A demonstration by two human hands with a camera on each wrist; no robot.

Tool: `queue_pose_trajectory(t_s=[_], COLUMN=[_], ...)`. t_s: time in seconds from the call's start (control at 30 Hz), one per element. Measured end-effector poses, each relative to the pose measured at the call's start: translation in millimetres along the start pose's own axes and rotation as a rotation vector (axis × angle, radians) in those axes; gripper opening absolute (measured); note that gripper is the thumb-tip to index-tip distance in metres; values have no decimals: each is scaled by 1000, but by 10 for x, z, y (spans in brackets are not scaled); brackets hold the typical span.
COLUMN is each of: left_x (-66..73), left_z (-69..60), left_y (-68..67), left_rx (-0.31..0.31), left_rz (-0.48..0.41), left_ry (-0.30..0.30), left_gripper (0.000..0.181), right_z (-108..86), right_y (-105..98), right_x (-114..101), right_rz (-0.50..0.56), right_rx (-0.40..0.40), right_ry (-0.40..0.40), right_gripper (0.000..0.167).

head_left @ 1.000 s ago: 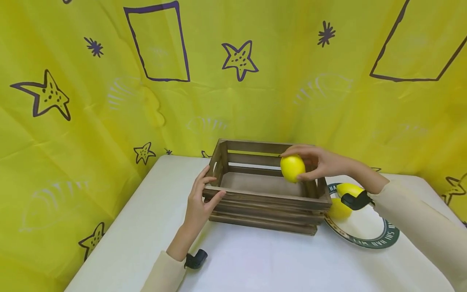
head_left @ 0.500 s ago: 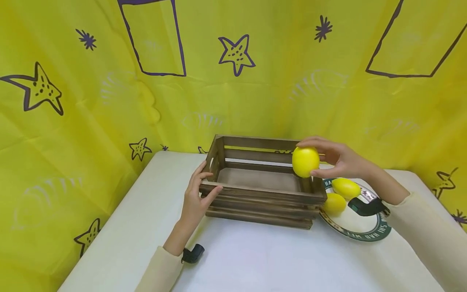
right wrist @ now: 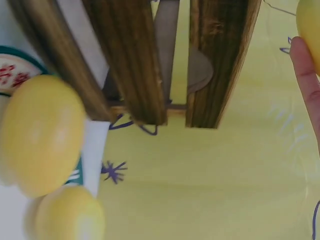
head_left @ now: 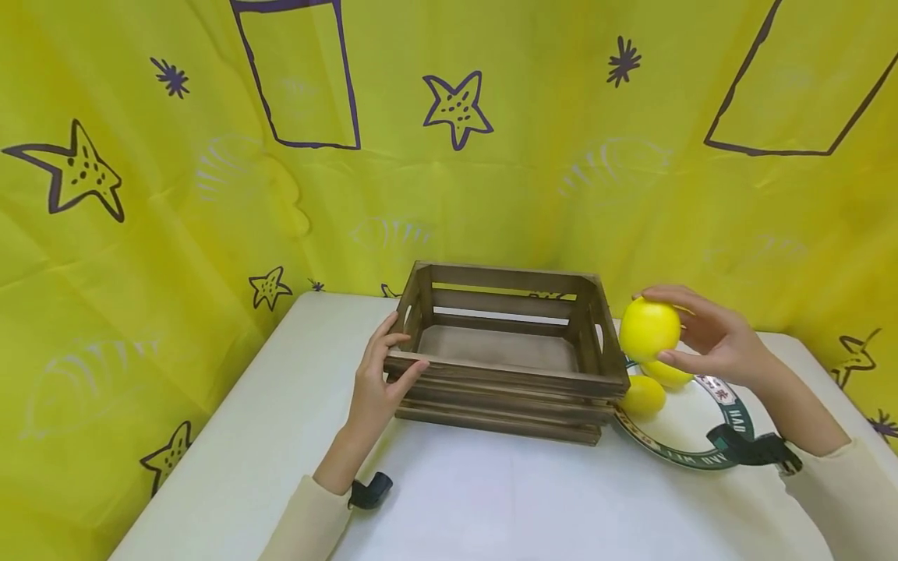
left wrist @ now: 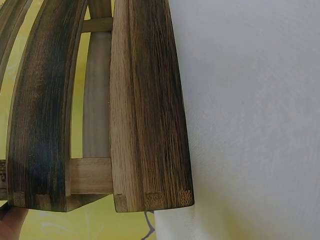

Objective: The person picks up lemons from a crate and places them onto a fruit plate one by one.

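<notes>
Between its thumb and fingers my right hand (head_left: 719,339) holds a lemon (head_left: 649,330), raised off the table to the right of the wooden crate (head_left: 505,382). Below it, two more lemons lie on a plate (head_left: 691,436) with a green lettered rim; the raised lemon partly covers the farther one (head_left: 668,375). The nearer lemon (head_left: 641,396) sits close to the crate's right end. My left hand (head_left: 375,382) grips the crate's front left corner, thumb over the front rail. At the right wrist view's edge, part of the held lemon (right wrist: 311,30) shows beside a finger.
The slatted crate stands on a white-covered table (head_left: 456,499), its bare floor (head_left: 498,348) visible. A yellow curtain (head_left: 526,195) with dark drawn stars hangs right behind the table. The plate partly adjoins the crate's right end.
My right hand has carried the lemon rightward, from over the crate's right part to above the plate. The left hand stays on the crate's corner. The view has shifted slightly.
</notes>
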State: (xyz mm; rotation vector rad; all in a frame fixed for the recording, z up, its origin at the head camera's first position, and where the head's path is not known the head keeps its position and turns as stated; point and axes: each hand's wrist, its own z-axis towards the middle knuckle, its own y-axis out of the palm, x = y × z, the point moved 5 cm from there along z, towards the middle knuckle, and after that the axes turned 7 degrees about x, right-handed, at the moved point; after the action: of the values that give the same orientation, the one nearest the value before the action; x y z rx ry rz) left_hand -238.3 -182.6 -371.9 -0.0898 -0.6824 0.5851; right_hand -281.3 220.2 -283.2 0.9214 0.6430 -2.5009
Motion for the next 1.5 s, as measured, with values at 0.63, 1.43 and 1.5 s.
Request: queue_pose_trajectory(t_s=[0.63,1.43,1.5], left_x=[-11,-10,-8], left_z=[3,-1,-3], left_y=[9,3,5], left_rx=[12,18,16], left_rz=[-9,-17,-21], left_ry=[8,27,23], left_gripper=[50,53,51], right_z=[-894,-1723,-1697], right_y=[-149,-321,-315], right_x=[101,555,564], right_rz=[3,-629,-619], right_rx=[190,408,416], right_ry=[179,1016,1017], right_gripper=[76,67,70])
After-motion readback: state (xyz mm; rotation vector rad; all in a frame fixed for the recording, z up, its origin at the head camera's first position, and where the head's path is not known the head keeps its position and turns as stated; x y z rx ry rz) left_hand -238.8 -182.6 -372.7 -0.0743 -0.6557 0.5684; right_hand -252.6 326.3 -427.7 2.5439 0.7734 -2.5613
